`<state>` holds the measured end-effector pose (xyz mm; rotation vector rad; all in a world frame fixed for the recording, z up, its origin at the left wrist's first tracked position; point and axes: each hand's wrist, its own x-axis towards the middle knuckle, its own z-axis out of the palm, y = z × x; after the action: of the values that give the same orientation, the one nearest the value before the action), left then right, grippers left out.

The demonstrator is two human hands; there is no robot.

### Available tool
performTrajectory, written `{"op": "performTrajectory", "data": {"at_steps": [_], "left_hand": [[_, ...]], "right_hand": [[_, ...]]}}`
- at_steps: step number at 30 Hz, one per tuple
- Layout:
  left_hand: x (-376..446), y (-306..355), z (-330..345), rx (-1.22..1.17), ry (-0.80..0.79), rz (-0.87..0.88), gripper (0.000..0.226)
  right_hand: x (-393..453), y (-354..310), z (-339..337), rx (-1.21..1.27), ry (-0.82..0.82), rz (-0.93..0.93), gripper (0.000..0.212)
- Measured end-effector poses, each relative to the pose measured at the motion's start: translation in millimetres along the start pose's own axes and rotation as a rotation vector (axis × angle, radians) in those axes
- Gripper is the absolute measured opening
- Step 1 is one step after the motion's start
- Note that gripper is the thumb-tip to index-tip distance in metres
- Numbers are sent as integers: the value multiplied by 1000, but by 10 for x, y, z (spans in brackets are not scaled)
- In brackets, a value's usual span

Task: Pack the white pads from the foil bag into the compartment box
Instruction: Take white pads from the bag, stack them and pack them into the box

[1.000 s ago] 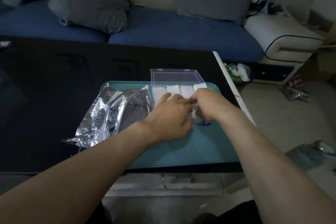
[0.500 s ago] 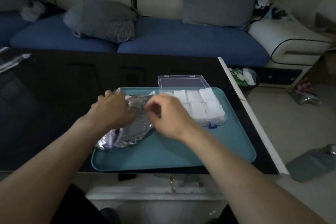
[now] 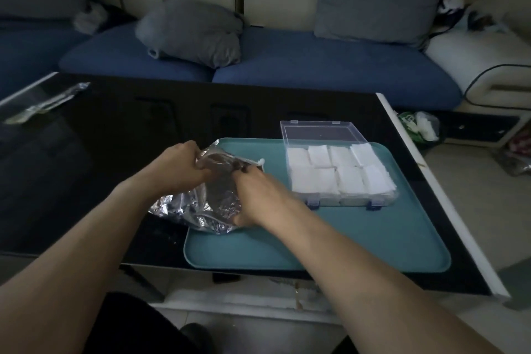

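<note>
Foil bag (image 3: pixel 214 204), crinkled and silver, lies across the tray's (image 3: pixel 359 241) left edge, its long axis running near to far. Our right hand (image 3: pixel 255 195) clutches its right side, our left hand (image 3: pixel 179 167) pinches its far mouth. Beyond, at the far right corner, white pads (image 3: pixel 339 171) fill the open compartment box (image 3: pixel 323 132).

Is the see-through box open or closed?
Open. The box has its clear lid tipped back behind it, and the white pads in its compartments lie uncovered.
</note>
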<state>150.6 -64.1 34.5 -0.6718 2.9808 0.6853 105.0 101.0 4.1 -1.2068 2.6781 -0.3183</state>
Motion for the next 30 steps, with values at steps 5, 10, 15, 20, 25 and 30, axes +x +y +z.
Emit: {"op": "performTrajectory", "data": {"at_steps": [5, 10, 15, 20, 25, 30], "left_hand": [[93, -145, -46, -110, 94, -4, 17], [115, -154, -87, -125, 20, -48, 23], [86, -147, -39, -211, -105, -125, 13], [87, -73, -39, -166, -66, -131, 17], [47, -72, -19, -236, -113, -139, 23], [49, -146, -61, -317, -159, -149, 24]], "right_hand": [[79, -60, -144, 80, 151, -15, 43], [69, 48, -252, 111, 154, -67, 37], [59, 82, -185, 161, 14, -103, 30], [223, -22, 58, 69, 34, -12, 22], [290, -168, 92, 161, 101, 66, 37], [377, -268, 97, 232, 116, 84, 30]]}}
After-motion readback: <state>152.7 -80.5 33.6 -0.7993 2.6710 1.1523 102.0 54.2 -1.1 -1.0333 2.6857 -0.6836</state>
